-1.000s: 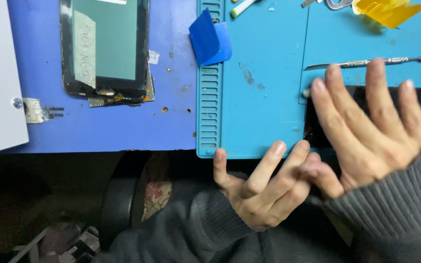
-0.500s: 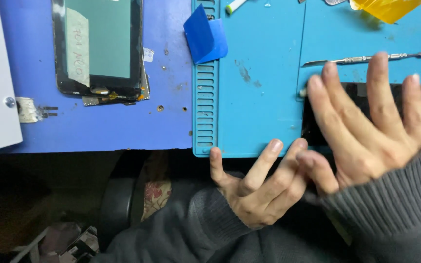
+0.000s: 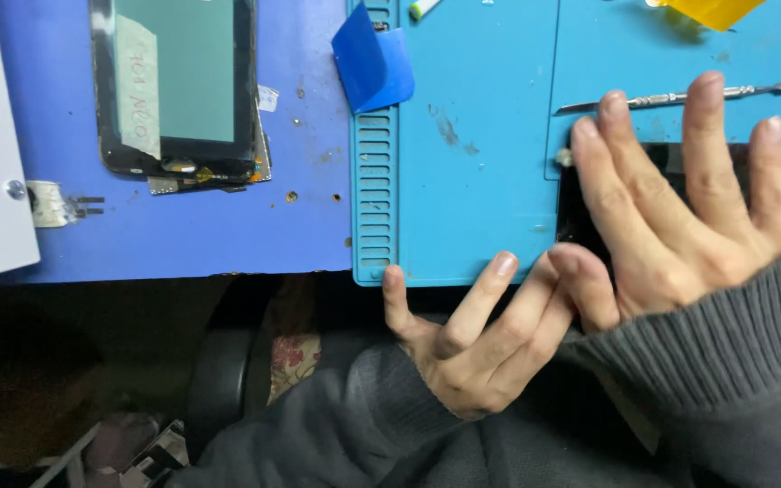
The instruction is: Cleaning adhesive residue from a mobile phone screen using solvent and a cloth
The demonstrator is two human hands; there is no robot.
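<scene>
Evidently the right hand [image 3: 680,217] is pressing flat, fingers spread, on the dark phone panel [image 3: 589,208] at the mat's [image 3: 481,181] three o'clock side; the left hand [image 3: 472,343], open and gripping nothing, is steadying the near edge. Seating the panel seems underway; lifting it next would need a careful edge grip.
</scene>
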